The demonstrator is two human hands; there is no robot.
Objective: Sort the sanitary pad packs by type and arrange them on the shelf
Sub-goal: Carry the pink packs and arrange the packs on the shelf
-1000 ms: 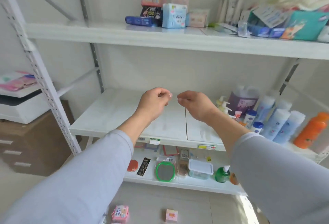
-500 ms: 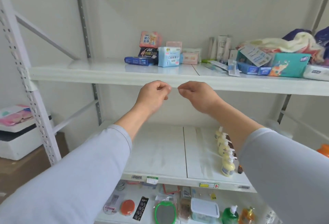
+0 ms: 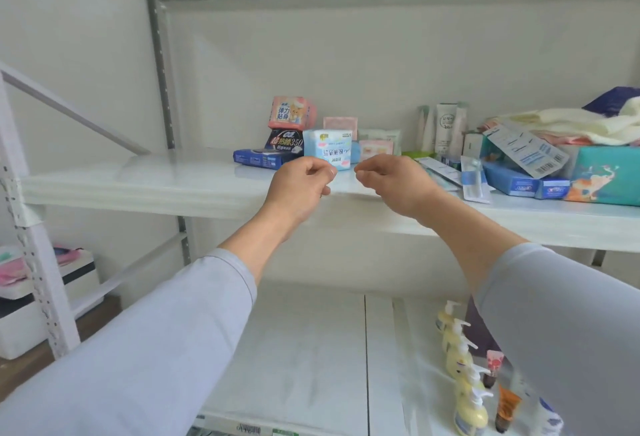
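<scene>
Several sanitary pad packs sit clustered on the white upper shelf (image 3: 138, 179): a pink pack (image 3: 291, 113) on top of a dark pack (image 3: 284, 143), a flat dark blue pack (image 3: 261, 158), a light blue pack (image 3: 328, 148), and pale pink packs (image 3: 341, 122) (image 3: 375, 148) behind. My left hand (image 3: 299, 186) and my right hand (image 3: 391, 181) hover side by side just in front of the light blue pack, fingers curled, holding nothing.
To the right on the same shelf lie tubes (image 3: 445, 127), toothpaste boxes (image 3: 512, 182), a teal tissue box (image 3: 606, 175) and folded cloths (image 3: 581, 123). Pump bottles (image 3: 457, 352) line the lower shelf (image 3: 304, 349). A metal upright (image 3: 31, 238) stands at left.
The view has tilted upward from the lower shelves to the upper shelf. Both hands rose with it, staying close together and curled, and now sit level with the pad packs.
</scene>
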